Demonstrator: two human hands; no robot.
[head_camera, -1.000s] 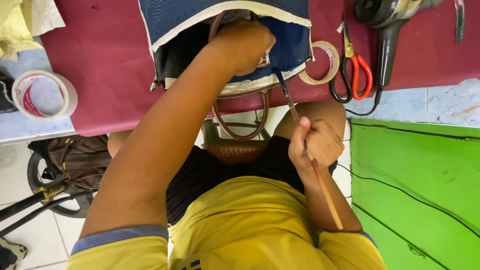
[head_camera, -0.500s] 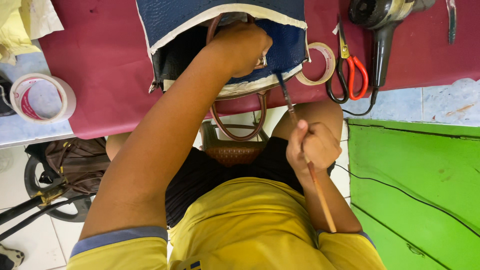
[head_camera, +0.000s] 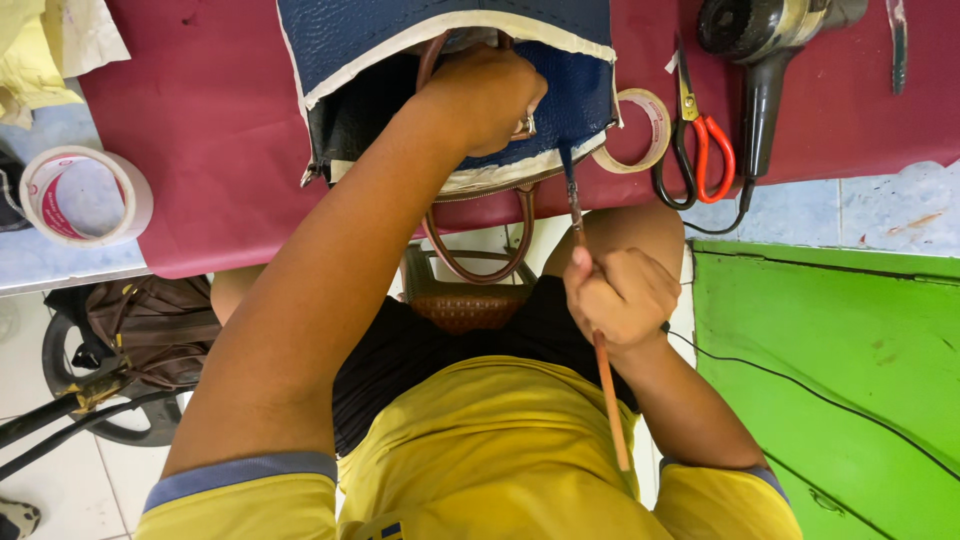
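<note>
A navy bag (head_camera: 560, 110) with cream edging lies on a maroon cloth (head_camera: 220, 140). At three o'clock, scissors (head_camera: 700, 140) with orange-red handles; at five o'clock, a green surface (head_camera: 830, 380).

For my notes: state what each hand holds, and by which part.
Right hand grips the paintbrush around mid-handle. Left hand presses on the blue bag near its rim.

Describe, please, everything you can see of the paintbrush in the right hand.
The paintbrush is long and thin, with an orange-brown wooden-looking handle and a dark ferrule and tip. The right hand grips it mid-shaft. Its bristle end touches the cream edge of the blue bag, which the left hand steadies; the handle end lies over the yellow shirt.
</note>
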